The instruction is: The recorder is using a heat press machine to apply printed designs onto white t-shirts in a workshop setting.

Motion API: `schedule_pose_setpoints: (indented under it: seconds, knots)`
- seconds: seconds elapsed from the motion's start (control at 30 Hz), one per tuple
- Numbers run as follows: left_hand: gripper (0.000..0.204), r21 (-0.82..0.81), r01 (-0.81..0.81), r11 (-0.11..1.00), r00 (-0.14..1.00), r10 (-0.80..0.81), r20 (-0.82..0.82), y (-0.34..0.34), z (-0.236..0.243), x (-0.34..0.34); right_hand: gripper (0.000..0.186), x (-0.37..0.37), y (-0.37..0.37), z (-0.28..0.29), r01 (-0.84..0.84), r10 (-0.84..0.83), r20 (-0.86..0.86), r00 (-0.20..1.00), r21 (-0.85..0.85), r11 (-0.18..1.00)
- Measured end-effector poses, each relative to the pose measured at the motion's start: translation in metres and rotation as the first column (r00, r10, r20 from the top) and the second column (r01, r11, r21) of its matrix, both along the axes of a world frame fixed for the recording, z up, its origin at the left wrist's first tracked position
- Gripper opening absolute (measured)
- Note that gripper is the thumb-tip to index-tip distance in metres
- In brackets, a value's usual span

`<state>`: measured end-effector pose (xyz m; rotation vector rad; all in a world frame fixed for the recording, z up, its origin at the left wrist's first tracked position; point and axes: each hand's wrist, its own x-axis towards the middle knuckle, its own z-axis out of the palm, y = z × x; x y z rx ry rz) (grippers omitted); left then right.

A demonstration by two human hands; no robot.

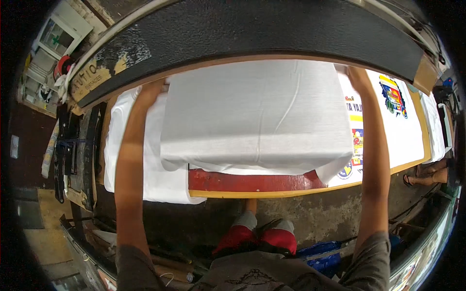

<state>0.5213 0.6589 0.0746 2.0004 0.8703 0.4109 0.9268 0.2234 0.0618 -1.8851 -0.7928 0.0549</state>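
Note:
A white cloth [257, 116], probably a T-shirt, lies spread over a board in front of me, its near edge hanging in soft folds. My left hand [156, 89] is at the far left edge of the cloth, partly under the black panel. My right hand [357, 77] is at the far right edge, blurred by motion. The fingers of both hands are too hidden or smeared to show whether they grip the cloth. Below the cloth's near edge shows a strip of red board [257, 181].
A long black panel [262, 29] with a warning label arches over the far side, close above my hands. White fabric [167, 179] lies at left. Printed white shirts [403, 131] lie at right. A person's sandalled foot [412, 180] shows beyond the table's right end.

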Motion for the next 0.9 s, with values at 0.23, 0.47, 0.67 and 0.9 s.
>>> schedule_pose_setpoints:
  seconds: [0.23, 0.47, 0.67, 0.9]
  knots:
    - [0.057, -0.557, 0.387, 0.735, 0.831, -0.015, 0.557, -0.179, 0.002, -0.108, 0.063, -0.174, -0.139, 0.014, 0.091, 0.326, -0.716, 0.618, 0.477, 0.874]
    - [0.054, -0.729, 0.155, 0.667, 0.86, 0.271, 0.431, -0.168, -0.025, -0.101, 0.057, -0.149, -0.161, -0.005, 0.105, -0.046, -0.591, 0.805, 0.065, 0.992]
    - [0.045, -0.842, 0.132, 0.523, 0.927, 0.236, 0.292, -0.139, -0.029, -0.04, 0.035, -0.143, -0.122, -0.003, 0.184, -0.111, -0.636, 0.763, 0.05, 0.982]
    - [0.047, -0.738, 0.325, 0.591, 0.677, 0.4, 0.618, -0.094, -0.024, -0.019, 0.03, -0.134, -0.079, 0.007, 0.066, 0.04, -0.708, 0.705, 0.122, 0.99]
